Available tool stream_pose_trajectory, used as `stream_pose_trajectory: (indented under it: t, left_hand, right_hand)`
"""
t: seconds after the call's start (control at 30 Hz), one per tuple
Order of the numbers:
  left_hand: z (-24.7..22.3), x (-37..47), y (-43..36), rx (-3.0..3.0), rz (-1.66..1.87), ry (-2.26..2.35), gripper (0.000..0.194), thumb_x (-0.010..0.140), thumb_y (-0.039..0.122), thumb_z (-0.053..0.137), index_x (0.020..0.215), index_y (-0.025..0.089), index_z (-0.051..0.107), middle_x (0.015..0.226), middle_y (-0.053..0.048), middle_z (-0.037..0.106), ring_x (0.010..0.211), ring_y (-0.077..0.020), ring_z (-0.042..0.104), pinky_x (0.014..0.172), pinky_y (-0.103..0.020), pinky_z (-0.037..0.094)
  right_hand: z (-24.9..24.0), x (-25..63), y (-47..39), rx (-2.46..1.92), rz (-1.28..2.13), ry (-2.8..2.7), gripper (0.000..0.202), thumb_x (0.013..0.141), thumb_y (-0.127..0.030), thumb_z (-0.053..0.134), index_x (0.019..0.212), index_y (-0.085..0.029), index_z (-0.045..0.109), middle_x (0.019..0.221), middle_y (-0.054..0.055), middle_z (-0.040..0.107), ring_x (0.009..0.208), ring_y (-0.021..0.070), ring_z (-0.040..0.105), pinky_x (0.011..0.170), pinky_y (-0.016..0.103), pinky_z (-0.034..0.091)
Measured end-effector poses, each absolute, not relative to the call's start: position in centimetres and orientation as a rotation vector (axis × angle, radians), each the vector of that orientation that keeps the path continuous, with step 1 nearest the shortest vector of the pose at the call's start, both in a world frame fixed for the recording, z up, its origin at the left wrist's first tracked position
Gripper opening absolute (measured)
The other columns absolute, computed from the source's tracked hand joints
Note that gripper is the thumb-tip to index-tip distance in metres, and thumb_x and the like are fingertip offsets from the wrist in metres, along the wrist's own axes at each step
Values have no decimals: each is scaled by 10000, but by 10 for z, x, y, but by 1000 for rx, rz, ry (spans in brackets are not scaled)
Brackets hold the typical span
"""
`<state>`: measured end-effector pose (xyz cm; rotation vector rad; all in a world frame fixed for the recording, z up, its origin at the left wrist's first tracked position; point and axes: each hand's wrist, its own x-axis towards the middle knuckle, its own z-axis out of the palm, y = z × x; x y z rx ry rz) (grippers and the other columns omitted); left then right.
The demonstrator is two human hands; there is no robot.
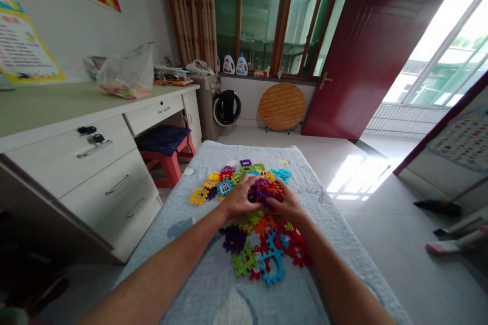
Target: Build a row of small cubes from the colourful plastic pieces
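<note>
Both my hands are around a cluster of purple and orange interlocking plastic building pieces [267,190] at the middle of the cloth-covered table. My left hand [243,197] curls against its left side, thumb at the front. On the right side, my right hand [288,201] closes in with its thumb on a purple piece. Flat toothed pieces in several colours lie about: a yellow frame [199,196] and a blue window piece [224,187] to the left, a green frame [244,259], a blue arch piece [273,265] and red pieces [298,249] nearer me. The undersides of the held pieces are hidden.
The table bears a light blue patterned cloth [183,264]. At left stands a white desk [95,157] with a plastic bag [127,73] on it, and a red stool [168,150] beside it. Beyond are a washing machine [208,101] and a round wooden tabletop [282,105].
</note>
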<state>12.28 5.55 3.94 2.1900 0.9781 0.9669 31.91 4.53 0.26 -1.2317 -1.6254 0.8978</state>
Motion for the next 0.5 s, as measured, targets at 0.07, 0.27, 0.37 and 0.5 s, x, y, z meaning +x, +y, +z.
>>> stream_pose_trajectory:
  t: [0.07, 0.27, 0.37, 0.5]
  left_hand:
    - [46, 113, 63, 2165, 992, 1019, 639, 600, 242, 727, 1206, 225, 529, 1156, -62, 534, 1086, -228, 523, 977, -356, 406]
    - [53, 72, 82, 1990, 1147, 1199, 437, 707, 296, 640, 1123, 185, 562, 1107, -46, 613, 1019, -197, 574, 951, -337, 424]
    - [48, 58, 86, 1916, 1148, 1263, 377, 752, 232, 520, 1123, 179, 561, 1085, -36, 626, 997, -186, 580, 947, -341, 429]
    - [38, 50, 88, 1916, 1152, 1270, 454, 667, 112, 422, 1084, 179, 588, 1119, -43, 602, 1084, -191, 538, 1021, -360, 370]
  right_hand:
    - [12, 316, 49, -1163, 949, -1616, 658, 670, -319, 669, 1271, -228, 417, 1090, 49, 615, 961, 205, 591, 879, 403, 471]
    - [38, 312, 75, -1181, 798, -1671, 472, 695, -238, 572, 1162, -191, 516, 909, 12, 622, 795, 146, 579, 788, 320, 485]
    - [44, 315, 87, -1257, 755, -1761, 449, 670, -179, 527, 1118, -178, 558, 841, 3, 629, 728, 136, 570, 742, 305, 486]
    - [50, 322, 96, -1301, 810, -1858, 446, 657, -173, 542, 1100, -179, 592, 1013, 48, 654, 895, 175, 599, 840, 331, 470]
